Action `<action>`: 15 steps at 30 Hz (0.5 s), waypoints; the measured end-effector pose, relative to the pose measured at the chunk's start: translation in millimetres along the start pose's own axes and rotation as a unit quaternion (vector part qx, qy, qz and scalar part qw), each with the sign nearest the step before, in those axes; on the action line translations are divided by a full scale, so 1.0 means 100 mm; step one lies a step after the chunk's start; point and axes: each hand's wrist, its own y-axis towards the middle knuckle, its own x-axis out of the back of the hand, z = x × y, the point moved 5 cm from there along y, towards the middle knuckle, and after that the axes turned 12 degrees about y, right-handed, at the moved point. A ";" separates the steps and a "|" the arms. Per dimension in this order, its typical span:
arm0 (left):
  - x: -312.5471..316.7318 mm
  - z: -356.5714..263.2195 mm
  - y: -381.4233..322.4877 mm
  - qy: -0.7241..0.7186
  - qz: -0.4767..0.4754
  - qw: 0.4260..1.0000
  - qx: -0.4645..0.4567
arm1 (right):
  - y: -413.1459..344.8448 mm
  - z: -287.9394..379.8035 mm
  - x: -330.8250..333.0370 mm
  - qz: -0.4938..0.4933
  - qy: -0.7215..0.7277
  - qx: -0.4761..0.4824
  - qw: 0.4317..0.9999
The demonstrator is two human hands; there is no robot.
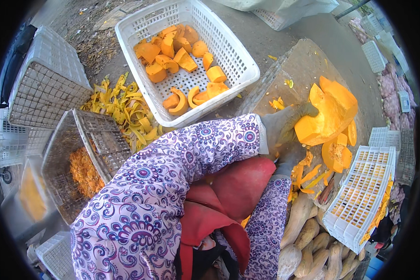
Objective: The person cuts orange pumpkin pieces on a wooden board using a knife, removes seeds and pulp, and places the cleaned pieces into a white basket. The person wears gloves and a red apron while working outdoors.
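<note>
My left hand [285, 122], in a dirty grey glove, grips a large peeled orange pumpkin piece [330, 113], its thumb resting on the cut face. Close below it is my right hand [289, 159], gloved too and blurred, partly hidden; whether it holds anything cannot be seen. Beneath the piece stretches a worn board [301, 66] with scraps on it. Beside the piece sits a smaller pumpkin chunk [336, 154] with its stringy seed hollow showing. Strips of orange peel [309, 176] lie near my right hand.
A white plastic crate [238, 73] beyond my left arm holds cut pumpkin chunks. Yellow peelings [126, 108] heap on the ground beside a dirty crate [61, 168] of orange pulp. Whole tan squashes [308, 232] lie at lower right, below a tilted white crate [360, 196].
</note>
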 end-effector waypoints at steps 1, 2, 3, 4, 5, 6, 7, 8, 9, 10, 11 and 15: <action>0.05 -0.09 -0.04 0.073 -0.015 0.997 -0.020 | 0.03 -0.03 0.01 -0.040 0.023 0.040 0.998; 0.11 -0.15 -0.14 0.061 -0.045 0.996 -0.051 | 0.04 -0.04 0.02 -0.079 0.046 0.077 0.993; 0.23 -0.09 -0.04 -0.091 -0.051 0.994 0.030 | 0.00 -0.04 0.06 -0.135 0.089 0.111 0.981; 0.34 -0.01 0.07 -0.243 -0.052 0.962 0.115 | -0.06 -0.05 0.10 -0.185 0.142 0.143 0.962; 0.37 0.06 0.16 -0.383 -0.051 0.901 0.200 | -0.13 -0.04 0.16 -0.237 0.193 0.182 0.934; 0.57 0.04 0.22 -0.347 -0.089 0.917 0.173 | -0.14 -0.08 0.14 -0.195 0.331 0.142 0.912; 0.86 -0.07 0.25 -0.318 -0.088 0.936 0.124 | -0.13 -0.10 0.11 -0.148 0.476 0.087 0.863; 1.21 -0.17 0.32 -0.343 -0.150 0.922 0.100 | -0.14 -0.14 0.07 -0.112 0.579 -0.010 0.807; 1.48 -0.33 0.41 -0.380 -0.149 0.912 0.037 | -0.16 -0.12 0.08 -0.111 0.634 -0.042 0.764; 1.72 -0.49 0.42 -0.406 -0.121 0.905 -0.020 | -0.17 -0.08 0.13 -0.115 0.645 -0.049 0.754; 1.94 -0.61 0.42 -0.440 -0.136 0.887 -0.042 | -0.18 -0.07 0.16 -0.115 0.698 -0.076 0.702; 2.17 -0.45 0.34 -0.331 -0.195 0.921 0.056 | -0.19 0.02 0.18 -0.070 0.833 -0.164 0.524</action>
